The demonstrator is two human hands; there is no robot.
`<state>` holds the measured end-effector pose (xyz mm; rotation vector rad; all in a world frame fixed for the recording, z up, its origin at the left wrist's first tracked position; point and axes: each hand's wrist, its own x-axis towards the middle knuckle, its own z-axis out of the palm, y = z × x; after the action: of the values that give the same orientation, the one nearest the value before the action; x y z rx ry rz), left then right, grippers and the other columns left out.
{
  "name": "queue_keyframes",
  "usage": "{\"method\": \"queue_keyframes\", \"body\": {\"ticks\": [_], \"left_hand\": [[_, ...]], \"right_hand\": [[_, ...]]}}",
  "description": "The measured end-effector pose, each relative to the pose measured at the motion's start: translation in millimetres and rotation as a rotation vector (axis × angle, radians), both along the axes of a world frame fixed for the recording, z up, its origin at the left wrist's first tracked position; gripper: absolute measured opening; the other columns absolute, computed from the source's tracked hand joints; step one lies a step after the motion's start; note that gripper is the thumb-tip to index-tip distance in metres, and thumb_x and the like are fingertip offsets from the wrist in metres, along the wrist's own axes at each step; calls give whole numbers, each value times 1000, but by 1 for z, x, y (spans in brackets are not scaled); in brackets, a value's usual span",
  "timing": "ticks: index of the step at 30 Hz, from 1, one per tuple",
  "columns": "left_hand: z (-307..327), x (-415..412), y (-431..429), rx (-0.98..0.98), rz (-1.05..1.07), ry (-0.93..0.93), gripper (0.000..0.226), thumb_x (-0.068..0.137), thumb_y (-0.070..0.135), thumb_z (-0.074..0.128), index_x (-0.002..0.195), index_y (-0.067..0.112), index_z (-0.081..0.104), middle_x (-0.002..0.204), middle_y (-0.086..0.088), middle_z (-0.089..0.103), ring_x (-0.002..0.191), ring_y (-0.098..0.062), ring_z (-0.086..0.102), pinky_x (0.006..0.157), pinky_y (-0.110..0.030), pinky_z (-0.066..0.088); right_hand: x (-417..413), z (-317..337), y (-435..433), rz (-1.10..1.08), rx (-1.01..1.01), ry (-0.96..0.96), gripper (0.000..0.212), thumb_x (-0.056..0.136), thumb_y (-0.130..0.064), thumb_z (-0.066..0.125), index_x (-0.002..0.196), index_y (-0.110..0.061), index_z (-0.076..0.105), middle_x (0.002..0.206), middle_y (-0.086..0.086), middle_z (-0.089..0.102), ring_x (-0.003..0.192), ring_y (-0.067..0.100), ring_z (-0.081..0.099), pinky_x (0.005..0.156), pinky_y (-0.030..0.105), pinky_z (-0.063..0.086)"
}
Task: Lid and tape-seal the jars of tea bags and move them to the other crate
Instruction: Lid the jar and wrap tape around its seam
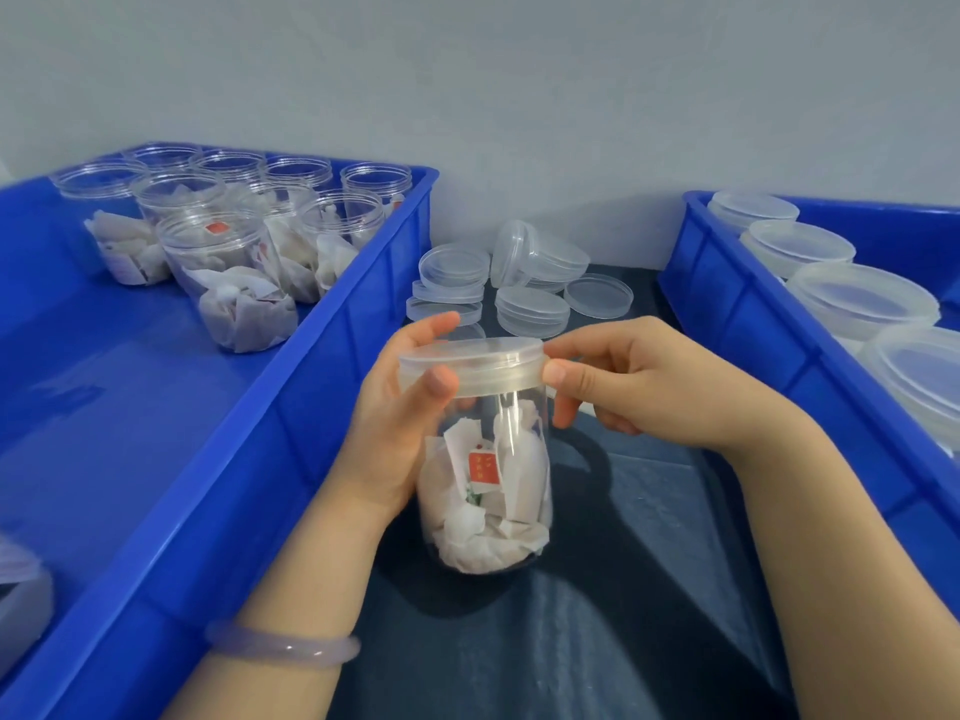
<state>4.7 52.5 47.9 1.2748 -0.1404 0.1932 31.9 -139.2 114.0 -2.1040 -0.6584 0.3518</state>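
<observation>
Plainly, much is cut off. The deep blue plastic crate from 7 to 11 o'clock loses its near and left sides to the frame edge. The second blue plastic crate, from 1 to 4 o'clock, shows only its near wall and one row of lidded clear jars, the nearest cropped. At 8 o'clock a pale blurred object lies in the first crate; what it is cannot be told. The open clear jars at 10 o'clock overlap, so the rear ones show little but rims.

At centre, over the dark worktop, a clear cylindrical plastic jar has its long axis near upright, mouth up. Whether its base rests on the worktop cannot be told. White paper tea bags, one with a red tag, fill its lower half.

A translucent round lid sits flat on the mouth. The left hand wraps the jar's top from 9 o'clock, thumb on the lid's front wall, fingers mostly hidden behind. The right hand pinches the lid's rim at 3 o'clock between thumb and forefinger.

A pale lilac bangle rings the left wrist. Loose translucent lids lie heaped at 12 o'clock, between the crates.
</observation>
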Motion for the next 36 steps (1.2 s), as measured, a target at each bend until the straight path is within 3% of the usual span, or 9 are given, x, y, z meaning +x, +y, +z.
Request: {"method": "queue_keyframes", "body": {"ticks": [5,10,13,19,22,25,28,33,36], "left_hand": [[1,4,7,77,138,-49,96,33,63,87,111,20,52,86,11,73,82,-4,68,69,-16,52],[-1,0,0,358,275,17,105,27,60,81,122,26,50,123,7,59,109,-5,61,86,-22,51],[-1,-1,-5,429,453,10,120,25,69,75,133,27,44,123,16,55,111,1,55,86,-13,45],[-1,1,-6,369,466,-47,119,24,66,81,130,29,41,102,35,49,91,33,44,71,5,37],[-2,3,0,340,479,-23,102,24,69,82,115,38,48,97,35,57,93,23,53,72,-3,43],[-1,6,9,271,435,20,88,27,60,79,109,36,54,109,16,62,100,1,61,81,-20,50],[2,8,12,165,336,1,76,30,52,78,101,33,59,101,10,68,90,-2,67,72,-17,52],[8,4,16,58,150,25,99,17,62,88,103,21,62,87,6,73,82,-10,69,68,-23,56],[11,0,17,-65,-38,-8,56,60,61,76,93,18,67,75,5,68,69,-9,65,62,-24,54]], "right_hand": [[-1,2,-1,-97,-120,-75,38,81,-48,60,113,-27,65,69,-9,72,42,1,49,49,15,44],[-9,2,12,-159,-190,-189,26,86,-48,55,100,-30,66,70,-8,71,53,0,57,57,23,47],[-16,5,18,-141,-334,-281,28,91,-41,49,89,-16,62,69,-3,64,62,13,54,60,31,46],[-24,10,24,9,-385,-229,21,96,-35,45,82,-19,48,61,-21,56,60,-3,48,54,17,36],[-25,14,20,5,-315,-221,42,87,-51,47,110,-19,60,81,-7,66,74,4,59,72,30,50],[-23,22,7,-19,-105,-213,54,67,-72,50,104,-36,66,55,-4,55,51,3,48,53,27,45],[-20,24,-5,-21,11,-251,43,68,-76,55,93,-43,69,63,13,58,57,28,48,54,43,47],[-17,21,-8,-47,29,-332,37,66,-71,56,85,-43,72,66,4,66,57,21,51,54,30,45],[-10,16,-19,-145,-48,-410,20,71,-57,61,78,-42,72,71,-15,69,63,1,58,60,13,44]]}}
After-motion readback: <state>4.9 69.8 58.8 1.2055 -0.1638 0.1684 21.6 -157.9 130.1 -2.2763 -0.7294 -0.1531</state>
